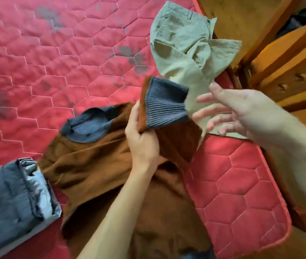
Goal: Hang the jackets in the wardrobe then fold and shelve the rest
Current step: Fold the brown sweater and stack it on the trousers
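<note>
A brown jacket (92,161) with grey ribbed cuffs and a grey elbow patch lies across the red mattress (36,62). My left hand (141,139) grips one sleeve near its grey ribbed cuff (167,105) and holds it lifted. To the right of the cuff my right hand (228,111) hovers with fingers spread, holding nothing. Khaki trousers (182,47) lie crumpled behind the cuff at the mattress edge. A grey-blue padded garment (11,200) lies at the lower left.
Wooden furniture (283,58) with slats and panels stands to the right of the mattress. A dark garment (301,17) shows at the top right behind the wood. The mattress corner (251,202) ends at the lower right.
</note>
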Available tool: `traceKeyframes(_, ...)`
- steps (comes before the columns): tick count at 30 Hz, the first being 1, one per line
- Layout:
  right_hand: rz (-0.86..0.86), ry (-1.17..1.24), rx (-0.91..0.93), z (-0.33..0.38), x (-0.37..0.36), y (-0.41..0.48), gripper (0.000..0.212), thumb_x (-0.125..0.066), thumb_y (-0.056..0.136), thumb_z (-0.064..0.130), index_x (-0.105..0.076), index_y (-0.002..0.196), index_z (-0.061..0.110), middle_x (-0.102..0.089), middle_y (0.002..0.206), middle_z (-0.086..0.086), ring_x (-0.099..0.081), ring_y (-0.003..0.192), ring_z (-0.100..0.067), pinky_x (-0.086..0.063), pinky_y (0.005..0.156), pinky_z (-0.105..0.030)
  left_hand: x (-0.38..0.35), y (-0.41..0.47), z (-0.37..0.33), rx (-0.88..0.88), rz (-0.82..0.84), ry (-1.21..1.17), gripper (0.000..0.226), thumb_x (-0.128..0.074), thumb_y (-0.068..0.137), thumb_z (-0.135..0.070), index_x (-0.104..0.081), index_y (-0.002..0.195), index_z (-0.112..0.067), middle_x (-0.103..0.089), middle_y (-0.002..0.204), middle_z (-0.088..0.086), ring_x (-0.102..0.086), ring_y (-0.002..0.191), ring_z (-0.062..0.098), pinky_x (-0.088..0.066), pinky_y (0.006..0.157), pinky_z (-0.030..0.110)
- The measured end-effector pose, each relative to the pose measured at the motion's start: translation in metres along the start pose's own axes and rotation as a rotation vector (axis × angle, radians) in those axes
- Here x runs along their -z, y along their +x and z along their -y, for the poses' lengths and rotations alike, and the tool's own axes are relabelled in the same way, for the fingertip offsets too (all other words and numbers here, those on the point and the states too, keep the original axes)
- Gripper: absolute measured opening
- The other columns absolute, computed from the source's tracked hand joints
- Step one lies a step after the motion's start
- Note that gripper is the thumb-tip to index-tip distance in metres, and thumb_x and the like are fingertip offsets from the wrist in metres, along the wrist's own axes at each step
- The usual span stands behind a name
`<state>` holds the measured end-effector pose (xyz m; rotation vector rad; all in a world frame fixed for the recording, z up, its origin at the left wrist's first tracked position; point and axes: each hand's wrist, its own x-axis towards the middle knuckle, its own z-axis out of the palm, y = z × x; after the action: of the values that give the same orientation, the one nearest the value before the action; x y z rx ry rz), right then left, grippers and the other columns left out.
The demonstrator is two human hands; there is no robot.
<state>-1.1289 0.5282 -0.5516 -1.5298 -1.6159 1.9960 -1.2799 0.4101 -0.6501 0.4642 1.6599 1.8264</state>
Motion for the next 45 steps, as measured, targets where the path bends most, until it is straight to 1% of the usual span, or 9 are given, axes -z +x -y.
traceKeyframes(3,0.086,-0.157,-0.098,-0.028,-0.058,0.016,0.035,-0.052,0.097,0.045,-0.067,0.108,0.015,-0.077,0.090,-0.008,-0.068,0.064,-0.012,-0.050,0.050,-0.018,0.091,0.020,0.008,0.212,-0.270,-0.173,0.041,-0.051,0.090,-0.001,-0.058,0.131,-0.002,-0.067,0.122,0.011,-0.062,0.117,0.022,-0.047,0.108,0.040)
traceKeyframes(9,0.207,-0.329,-0.315,-0.099,-0.129,0.046,0.031,-0.054,0.099,0.038,-0.065,0.110,0.011,-0.073,0.098,-0.009,-0.068,0.074,-0.015,-0.052,0.054,-0.018,0.233,-0.002,0.020,0.566,-0.433,-0.417,0.044,-0.044,0.102,-0.047,-0.064,0.128,-0.017,-0.073,0.122,-0.001,-0.070,0.110,0.014,-0.059,0.088,0.035)
traceKeyframes(14,0.081,-0.565,-0.328,-0.165,-0.157,0.055,0.017,-0.062,0.094,0.034,-0.068,0.097,0.018,-0.072,0.098,-0.009,-0.066,0.083,-0.020,-0.059,0.078,-0.038,0.305,-0.037,0.064,0.770,-0.852,0.127,0.071,-0.063,0.089,-0.061,-0.055,0.131,-0.004,-0.063,0.128,0.007,-0.064,0.113,0.025,-0.055,0.095,0.046)
traceKeyframes(18,-0.047,-0.715,-0.260,-0.211,-0.161,0.040,0.028,-0.070,0.088,0.027,-0.065,0.114,0.018,-0.064,0.115,-0.008,-0.060,0.109,-0.024,-0.045,0.097,-0.034,0.327,-0.073,0.073,0.897,-0.723,0.692,0.080,-0.060,0.084,-0.070,-0.062,0.119,0.002,-0.062,0.122,0.018,-0.055,0.121,0.039,-0.043,0.102,0.044)
traceKeyframes(26,-0.234,-0.926,-0.291,-0.278,-0.151,-0.011,0.087,-0.078,0.081,0.035,-0.030,0.148,0.006,-0.038,0.145,-0.024,-0.035,0.135,-0.041,-0.032,0.110,-0.051,0.334,-0.110,0.095,0.664,-0.357,1.013,0.050,-0.067,0.088,-0.053,-0.052,0.096,-0.006,-0.061,0.105,0.023,-0.056,0.107,0.041,-0.044,0.090,0.045)
traceKeyframes(31,-0.260,-0.771,-0.422,-0.299,-0.139,-0.021,0.089,-0.078,0.079,0.044,-0.034,0.145,0.004,-0.051,0.135,-0.027,-0.045,0.128,-0.044,-0.036,0.107,-0.049,0.329,-0.095,0.082,0.533,-0.527,0.592,0.040,-0.071,0.086,-0.049,-0.063,0.106,-0.015,-0.066,0.113,0.005,-0.059,0.105,0.019,-0.042,0.093,0.031)
traceKeyframes(36,-0.384,-0.672,-0.161,-0.269,-0.153,0.008,0.080,-0.066,0.084,0.058,-0.043,0.141,0.006,-0.051,0.132,-0.022,-0.049,0.125,-0.037,-0.040,0.107,-0.048,0.347,-0.048,0.070,0.566,-0.686,-0.186,0.031,-0.075,0.086,-0.030,-0.065,0.111,-0.014,-0.072,0.118,0.011,-0.071,0.108,0.025,-0.060,0.083,0.042)
traceKeyframes(40,-0.456,-0.747,-0.041,-0.233,-0.169,0.055,0.071,-0.061,0.086,0.059,-0.047,0.138,0.013,-0.044,0.135,-0.019,-0.041,0.129,-0.036,-0.036,0.109,-0.046,0.355,-0.033,0.066,0.594,-0.536,-0.365,0.053,-0.060,0.086,-0.004,-0.054,0.138,-0.003,-0.069,0.123,0.014,-0.074,0.091,0.021,-0.062,0.070,0.037)
traceKeyframes(45,-0.481,-0.919,0.051,-0.205,-0.178,0.088,0.075,-0.057,0.083,0.068,-0.056,0.120,0.003,-0.048,0.127,-0.017,-0.045,0.124,-0.037,-0.037,0.108,-0.046,0.340,-0.027,0.041,0.608,-0.256,-0.419,0.039,-0.038,0.087,0.004,-0.059,0.119,-0.002,-0.065,0.112,0.011,-0.068,0.095,0.021,-0.059,0.086,0.031)
